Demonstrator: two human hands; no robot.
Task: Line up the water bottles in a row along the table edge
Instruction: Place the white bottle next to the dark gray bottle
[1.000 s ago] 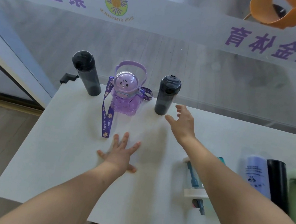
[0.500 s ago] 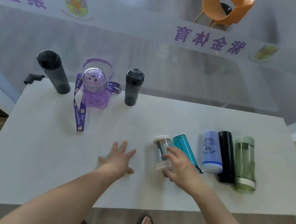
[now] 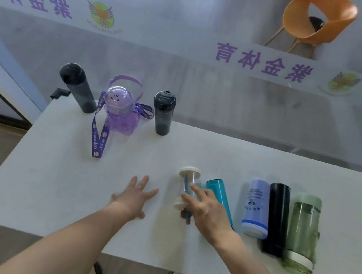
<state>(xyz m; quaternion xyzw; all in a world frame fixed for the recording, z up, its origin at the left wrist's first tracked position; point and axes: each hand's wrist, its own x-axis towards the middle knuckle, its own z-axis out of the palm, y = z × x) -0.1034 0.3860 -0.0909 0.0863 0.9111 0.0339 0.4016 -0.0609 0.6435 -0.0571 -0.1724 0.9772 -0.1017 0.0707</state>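
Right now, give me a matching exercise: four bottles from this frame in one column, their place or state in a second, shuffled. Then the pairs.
Things:
1. purple cartoon bottle
2. clear bottle with white caps
3. green bottle
4. black bottle

Place or state:
A. lying down, last on the right of the lying group
B. standing at the far edge, between two dark bottles
C. lying down, under the fingers of the right hand
D. lying between the lilac bottle and the green one

Pairs: 1-B, 2-C, 3-A, 4-D
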